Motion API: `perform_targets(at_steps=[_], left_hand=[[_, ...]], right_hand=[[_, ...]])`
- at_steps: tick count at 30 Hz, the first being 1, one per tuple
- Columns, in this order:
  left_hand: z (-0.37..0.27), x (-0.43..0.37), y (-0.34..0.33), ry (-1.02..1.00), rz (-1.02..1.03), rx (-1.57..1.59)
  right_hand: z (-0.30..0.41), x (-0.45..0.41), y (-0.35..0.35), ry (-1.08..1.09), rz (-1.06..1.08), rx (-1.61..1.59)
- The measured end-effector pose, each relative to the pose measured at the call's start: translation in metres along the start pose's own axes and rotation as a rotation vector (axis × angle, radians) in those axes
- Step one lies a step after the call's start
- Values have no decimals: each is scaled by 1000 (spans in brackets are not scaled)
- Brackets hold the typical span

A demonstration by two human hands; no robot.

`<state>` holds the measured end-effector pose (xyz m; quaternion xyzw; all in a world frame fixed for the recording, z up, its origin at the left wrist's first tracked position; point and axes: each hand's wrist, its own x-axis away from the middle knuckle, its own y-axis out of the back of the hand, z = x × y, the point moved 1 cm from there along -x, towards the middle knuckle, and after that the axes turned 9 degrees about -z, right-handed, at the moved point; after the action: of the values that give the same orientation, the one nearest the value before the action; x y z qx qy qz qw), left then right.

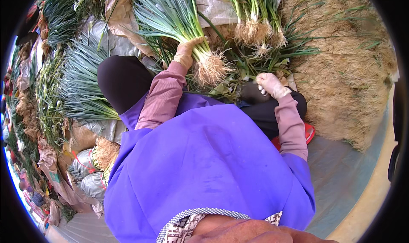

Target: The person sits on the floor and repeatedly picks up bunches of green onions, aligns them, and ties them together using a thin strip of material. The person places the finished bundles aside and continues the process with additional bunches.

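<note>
My gloved left hand (188, 51) grips a bunch of leek-like green onions (200, 51) around its pale stalks. The stringy roots (212, 67) point towards me, and the long leaves spread away to the upper left. To the right, my gloved right hand (271, 85) is curled above my bent leg, with thumb and forefinger together. Its fingertips meet the edge of the loose leaf scraps (227, 88); whether they pinch a scrap is too small to tell. Beyond my hands lie more rooted green onions (254, 27), partly on white sheeting (215, 6).
A wide mat of dry, root-like fibres (342, 73) covers the right side. At my left lie a heap of green onions (84, 80), brown paper (123, 22) and wrapped bundles (88, 163) with red ties. Grey sheeting (338, 176) covers the ground at lower right.
</note>
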<state>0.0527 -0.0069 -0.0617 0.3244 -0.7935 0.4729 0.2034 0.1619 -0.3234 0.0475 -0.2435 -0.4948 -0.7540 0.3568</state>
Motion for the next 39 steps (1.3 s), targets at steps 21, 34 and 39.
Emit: perform_targets(at_steps=[21, 34, 39], left_hand=[[0, 21, -3, 113, 114, 253], [11, -18, 8, -48, -215, 60], [14, -19, 14, -27, -162, 28]], right_hand=[[175, -86, -80, 439, -110, -1015], [42, -37, -17, 248, -804, 95], [143, -34, -53, 256, -307, 27]])
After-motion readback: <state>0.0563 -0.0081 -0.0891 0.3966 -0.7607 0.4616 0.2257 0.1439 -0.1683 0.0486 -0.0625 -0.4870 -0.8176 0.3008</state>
